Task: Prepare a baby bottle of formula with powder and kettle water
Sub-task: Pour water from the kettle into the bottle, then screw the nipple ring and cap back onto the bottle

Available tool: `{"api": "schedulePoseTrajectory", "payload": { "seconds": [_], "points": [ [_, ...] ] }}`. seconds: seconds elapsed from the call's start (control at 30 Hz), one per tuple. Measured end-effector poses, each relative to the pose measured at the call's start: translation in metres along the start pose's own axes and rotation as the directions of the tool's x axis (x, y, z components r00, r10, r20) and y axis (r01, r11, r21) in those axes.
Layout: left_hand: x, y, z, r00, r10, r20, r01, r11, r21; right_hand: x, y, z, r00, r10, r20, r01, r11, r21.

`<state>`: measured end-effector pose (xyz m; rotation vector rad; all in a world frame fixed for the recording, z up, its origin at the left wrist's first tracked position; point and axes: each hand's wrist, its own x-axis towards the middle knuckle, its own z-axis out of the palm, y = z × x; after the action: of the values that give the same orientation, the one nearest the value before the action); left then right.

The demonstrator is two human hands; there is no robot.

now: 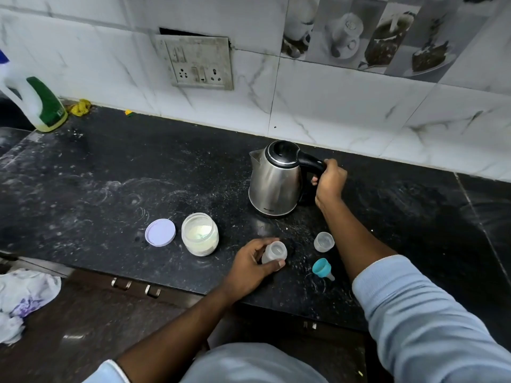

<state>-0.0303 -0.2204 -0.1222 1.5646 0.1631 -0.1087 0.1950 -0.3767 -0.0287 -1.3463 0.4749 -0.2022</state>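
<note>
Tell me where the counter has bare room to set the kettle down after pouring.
Widest bare patch: the black stone counter left of the steel kettle, between the green-labelled jug and the lilac lid. Also bare right of the right hand. Crowded: the front edge, around the powder jar, the bottle in the left hand, the clear cap and the teal teat ring.

A home kitchen: dark stone counter, tiled wall, kettle.

The left hand covered the lower body of the baby bottle, hiding its contents. The kettle's brand mark was too small to read. At the counter's back-left corner, the frame's left edge cut off a detergent jug.
</note>
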Motion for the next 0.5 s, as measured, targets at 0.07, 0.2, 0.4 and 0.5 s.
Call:
{"api": "schedulePoseTrajectory", "payload": {
  "seconds": [0.07, 0.2, 0.4, 0.5],
  "points": [
    [0.0, -0.001, -0.001, 0.999, -0.02, 0.028, 0.021, 1.0, -0.014, 0.001, -0.002, -0.004, 0.999, -0.009, 0.049, 0.01, 1.0, -0.021],
    [0.002, 0.001, -0.004, 0.998, -0.024, 0.054, 0.023, 1.0, 0.017, -0.003, -0.011, -0.02, 0.984, -0.043, 0.171, 0.063, 0.992, -0.113],
    [0.009, 0.001, -0.008, 0.994, 0.006, 0.105, -0.015, 0.996, 0.086, -0.065, 0.006, -0.113, 0.948, -0.285, 0.14, 0.315, 0.788, -0.528],
    [0.011, 0.0, -0.011, 0.99, 0.032, 0.134, -0.049, 0.991, 0.124, -0.109, 0.031, -0.164, 0.931, -0.24, 0.276, 0.364, 0.687, -0.629]
  ]
}}
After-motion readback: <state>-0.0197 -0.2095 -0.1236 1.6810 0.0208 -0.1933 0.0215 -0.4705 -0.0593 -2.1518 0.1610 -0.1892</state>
